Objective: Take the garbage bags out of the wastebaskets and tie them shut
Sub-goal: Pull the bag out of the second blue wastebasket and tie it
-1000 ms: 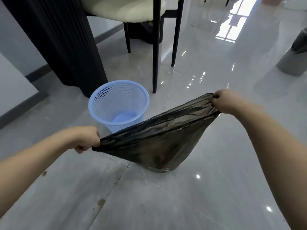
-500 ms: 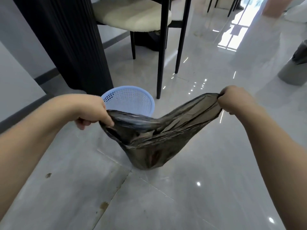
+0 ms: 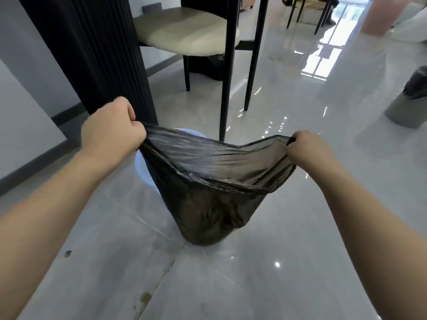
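Observation:
A black garbage bag hangs between my hands, its bottom resting on the tiled floor and its mouth stretched wide. My left hand is shut on the left edge of the bag's rim. My right hand is shut on the right edge of the rim. The light blue wastebasket stands just behind the bag and is almost wholly hidden by it; only slivers of its rim and side show.
A black fluted column rises behind my left hand. A chair with a cream seat and thin black legs stands behind the bag. A grey wastebasket with a dark liner stands at the far right. Glossy tiled floor lies all around.
My left hand has lifted its edge of the bag up and away from me, so the bag's mouth has spread open and now covers the blue wastebasket. The right hand has stayed about level.

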The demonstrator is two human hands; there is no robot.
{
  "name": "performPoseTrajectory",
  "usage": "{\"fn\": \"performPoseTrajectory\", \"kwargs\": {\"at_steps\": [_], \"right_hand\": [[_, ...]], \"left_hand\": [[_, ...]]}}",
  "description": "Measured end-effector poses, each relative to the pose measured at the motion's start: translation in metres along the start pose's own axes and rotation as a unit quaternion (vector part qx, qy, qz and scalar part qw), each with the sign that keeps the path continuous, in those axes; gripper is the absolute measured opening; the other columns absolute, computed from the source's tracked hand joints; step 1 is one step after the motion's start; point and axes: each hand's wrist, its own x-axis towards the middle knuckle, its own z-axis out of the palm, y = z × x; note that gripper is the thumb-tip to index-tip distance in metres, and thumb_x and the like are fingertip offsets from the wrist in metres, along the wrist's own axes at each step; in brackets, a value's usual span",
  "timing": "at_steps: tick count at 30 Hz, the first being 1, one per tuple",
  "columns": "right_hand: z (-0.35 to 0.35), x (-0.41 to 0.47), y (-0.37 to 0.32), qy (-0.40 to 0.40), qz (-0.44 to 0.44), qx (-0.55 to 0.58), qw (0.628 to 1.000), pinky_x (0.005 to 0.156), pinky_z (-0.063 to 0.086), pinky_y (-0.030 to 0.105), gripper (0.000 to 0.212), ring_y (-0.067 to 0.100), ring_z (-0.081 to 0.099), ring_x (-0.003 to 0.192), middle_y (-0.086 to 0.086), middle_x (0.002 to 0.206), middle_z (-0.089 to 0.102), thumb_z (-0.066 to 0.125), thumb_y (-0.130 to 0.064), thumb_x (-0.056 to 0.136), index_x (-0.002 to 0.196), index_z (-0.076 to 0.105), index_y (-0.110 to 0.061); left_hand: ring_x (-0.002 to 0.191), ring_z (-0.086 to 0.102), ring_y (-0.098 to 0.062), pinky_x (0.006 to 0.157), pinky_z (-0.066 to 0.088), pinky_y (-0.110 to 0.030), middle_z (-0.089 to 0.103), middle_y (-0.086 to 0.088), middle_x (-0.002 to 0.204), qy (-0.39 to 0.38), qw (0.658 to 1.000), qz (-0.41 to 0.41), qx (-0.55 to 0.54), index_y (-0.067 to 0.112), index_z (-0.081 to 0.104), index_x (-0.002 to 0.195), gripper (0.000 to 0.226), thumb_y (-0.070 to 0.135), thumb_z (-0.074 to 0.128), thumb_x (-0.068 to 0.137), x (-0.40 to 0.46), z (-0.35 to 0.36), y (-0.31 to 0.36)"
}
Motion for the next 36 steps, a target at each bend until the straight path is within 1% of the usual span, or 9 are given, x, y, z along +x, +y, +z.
{"fn": "performPoseTrajectory", "kwargs": {"at_steps": [5, 8, 13, 17, 22, 26, 29, 32, 36], "right_hand": [[-0.002, 0.000, -0.011, -0.012, 0.000, 0.055, 0.998, 0.076, 0.053, 0.037, 0.030, 0.037, 0.063, 0.081, 0.016, 0.088, 0.063, 0.040, -0.006, 0.069, 0.090, 0.062, -0.010], [-0.007, 0.004, -0.014, -0.022, 0.008, 0.078, 0.997, 0.077, 0.057, 0.043, 0.030, 0.037, 0.066, 0.075, 0.018, 0.081, 0.066, 0.039, -0.005, 0.069, 0.085, 0.063, -0.010], [-0.026, 0.006, 0.000, -0.116, 0.041, 0.011, 0.992, 0.068, 0.048, 0.034, 0.028, 0.031, 0.061, 0.066, 0.017, 0.083, 0.063, 0.045, -0.022, 0.072, 0.089, 0.059, -0.005], [-0.019, -0.008, -0.021, -0.156, -0.120, -0.056, 0.979, 0.114, 0.014, 0.049, 0.102, 0.029, 0.020, 0.144, 0.005, 0.158, 0.021, 0.046, -0.069, 0.064, 0.150, 0.019, -0.021], [0.045, -0.055, -0.060, -0.260, -0.238, -0.226, 0.908, 0.113, -0.014, 0.055, 0.146, 0.025, 0.012, 0.148, 0.009, 0.160, 0.018, 0.062, -0.085, 0.049, 0.150, -0.017, -0.015], [0.068, -0.060, -0.043, -0.230, -0.205, -0.298, 0.904, 0.104, 0.032, 0.050, 0.066, 0.032, 0.057, 0.109, 0.009, 0.119, 0.062, 0.056, -0.029, 0.089, 0.143, 0.026, -0.006], [0.077, -0.057, -0.031, -0.227, -0.212, -0.261, 0.914, 0.069, 0.042, 0.035, 0.007, 0.027, 0.053, 0.080, 0.009, 0.102, 0.061, 0.042, -0.009, 0.091, 0.089, 0.048, -0.009], [0.082, -0.053, -0.024, -0.242, -0.188, -0.269, 0.913, 0.066, 0.042, 0.032, 0.022, 0.026, 0.051, 0.075, 0.010, 0.091, 0.058, 0.039, -0.008, 0.090, 0.069, 0.042, -0.009], [0.083, -0.051, -0.022, -0.366, -0.078, -0.221, 0.901, 0.067, 0.047, 0.029, 0.024, 0.025, 0.062, 0.072, 0.011, 0.090, 0.071, 0.036, -0.016, 0.089, 0.089, 0.056, -0.003]], "left_hand": [[0.144, 0.013, -0.033, 0.117, 0.011, -0.050, 0.018, -0.007, 0.152, -0.176, 0.945, 0.273, 0.048, 0.019, 0.019, 0.148, 0.113, 0.087, 0.044, 0.061, -0.034, 0.039, 0.044], [0.143, -0.027, -0.028, 0.113, -0.017, -0.056, -0.017, -0.008, 0.160, -0.306, 0.896, 0.290, 0.137, 0.025, -0.025, 0.147, 0.142, 0.098, 0.043, 0.047, -0.053, 0.075, 0.048], [0.119, 0.050, -0.033, 0.113, 0.011, -0.058, 0.066, -0.010, 0.110, -0.225, 0.914, 0.276, 0.195, 0.016, 0.016, 0.150, 0.083, 0.040, 0.057, 0.082, -0.063, 0.098, 0.038], [0.071, 0.059, -0.029, 0.060, 0.044, -0.037, 0.063, -0.003, 0.080, -0.211, 0.936, 0.275, 0.055, 0.016, 0.056, 0.089, 0.011, 0.019, 0.045, 0.089, -0.069, 0.100, 0.040], [0.070, 0.055, -0.027, 0.061, 0.049, -0.044, 0.060, -0.008, 0.081, -0.295, 0.930, 0.217, -0.033, 0.013, 0.051, 0.085, 0.014, 0.011, 0.038, 0.089, -0.077, 0.100, 0.043], [0.067, 0.054, -0.020, 0.053, 0.038, -0.033, 0.056, 0.006, 0.072, -0.343, 0.911, 0.229, -0.007, 0.026, 0.048, 0.082, 0.035, 0.056, 0.033, 0.090, -0.086, 0.094, 0.038], [0.071, 0.051, -0.015, 0.056, 0.037, -0.031, 0.051, 0.010, 0.072, -0.464, 0.849, 0.213, 0.135, 0.030, 0.046, 0.090, 0.069, 0.092, 0.037, 0.061, -0.100, 0.091, 0.036], [0.074, 0.049, -0.022, 0.066, 0.046, -0.032, 0.045, 0.003, 0.073, -0.489, 0.778, 0.234, 0.318, 0.018, 0.053, 0.101, 0.037, 0.050, 0.052, 0.080, -0.109, 0.091, 0.035], [0.079, 0.048, -0.022, 0.067, 0.041, -0.034, 0.040, 0.002, 0.072, -0.486, 0.771, 0.197, 0.361, 0.018, 0.050, 0.087, 0.012, 0.014, 0.039, 0.091, -0.104, 0.091, 0.033]]}}
